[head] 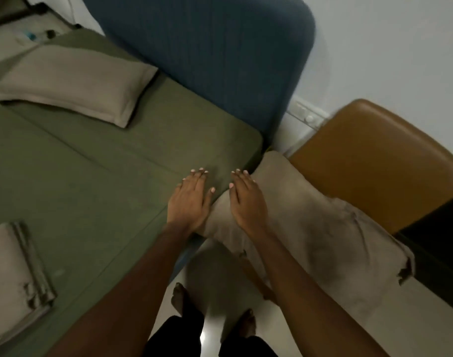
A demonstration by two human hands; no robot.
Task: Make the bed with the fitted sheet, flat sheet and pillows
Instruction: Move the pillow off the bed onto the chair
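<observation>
Masking pillow (305, 217) edge: right hand (248, 202)

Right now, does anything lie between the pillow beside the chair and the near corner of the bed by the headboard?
Nothing visible does. The pillow lies off the bed's edge by the brown chair, and the green sheet from there to the headboard is bare. The other pillow lies further left, clear of that path.

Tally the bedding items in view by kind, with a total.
Beige pillows: 2 (pillow on the bed, pillow beside the bed)
Folded beige sheet: 1
Green fitted sheet: 1
Total: 4
</observation>
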